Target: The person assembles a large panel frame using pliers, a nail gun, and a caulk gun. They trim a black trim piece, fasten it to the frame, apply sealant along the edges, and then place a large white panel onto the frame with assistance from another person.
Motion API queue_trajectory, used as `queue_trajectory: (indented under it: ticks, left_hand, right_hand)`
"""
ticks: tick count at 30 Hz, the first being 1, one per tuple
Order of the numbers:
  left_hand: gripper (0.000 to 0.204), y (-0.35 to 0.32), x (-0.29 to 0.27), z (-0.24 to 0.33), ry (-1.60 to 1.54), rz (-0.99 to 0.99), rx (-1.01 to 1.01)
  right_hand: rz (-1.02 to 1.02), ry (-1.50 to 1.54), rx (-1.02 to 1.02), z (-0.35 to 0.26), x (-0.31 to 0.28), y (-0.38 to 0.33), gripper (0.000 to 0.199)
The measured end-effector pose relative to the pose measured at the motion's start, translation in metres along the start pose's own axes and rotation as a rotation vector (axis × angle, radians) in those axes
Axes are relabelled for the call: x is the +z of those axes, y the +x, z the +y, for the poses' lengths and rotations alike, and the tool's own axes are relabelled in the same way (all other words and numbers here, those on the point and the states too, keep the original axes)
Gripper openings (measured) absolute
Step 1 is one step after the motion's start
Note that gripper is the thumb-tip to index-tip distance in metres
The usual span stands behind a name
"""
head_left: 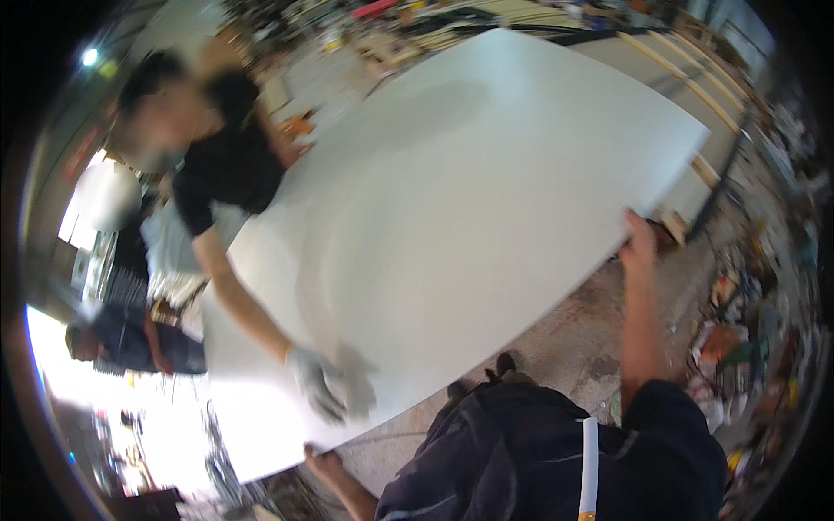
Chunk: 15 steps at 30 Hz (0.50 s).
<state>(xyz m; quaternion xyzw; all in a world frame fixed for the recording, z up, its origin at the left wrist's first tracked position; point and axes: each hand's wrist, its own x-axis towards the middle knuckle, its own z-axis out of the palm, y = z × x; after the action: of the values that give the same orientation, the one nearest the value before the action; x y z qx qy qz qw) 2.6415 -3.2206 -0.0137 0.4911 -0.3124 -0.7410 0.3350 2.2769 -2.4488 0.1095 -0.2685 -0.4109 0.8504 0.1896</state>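
Observation:
A large white panel point(452, 226) spans the middle of the view, its surface smooth and glossy. At its near left edge my left hand point(323, 463) grips the rim, thumb on top and the other fingers hidden beneath. Further right, my right hand point(640, 239) is closed round the same panel's edge near its right corner, fingers partly hidden. A co-worker across the panel reaches over it with a grey-gloved hand point(318, 382), which hovers above or touches the surface near my left hand; I cannot tell which. That person's other hand point(291, 153) is at the far edge.
Wooden strips point(686, 78) lie on a board beyond the panel's right corner. Mixed scrap point(730, 347) is heaped along the right side. Another person point(130, 339) stands further off at the left. Stacked timber and clutter point(391, 48) fill the background.

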Motion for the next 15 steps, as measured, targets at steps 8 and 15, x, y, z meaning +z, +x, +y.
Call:
queue_trajectory:
  ticks: [8, 15]
  left_hand:
    - [0.045, 0.007, -0.077, -0.047, -0.095, 0.198, -0.187]
    - [0.048, -0.020, -0.053, -0.064, -0.291, 0.150, -0.041]
  right_hand:
    - [-0.409, -1.393, -0.948, 0.056, -0.211, 0.045, 0.057]
    - [-0.319, -0.763, -0.415, 0.066, -0.178, 0.046, 0.068]
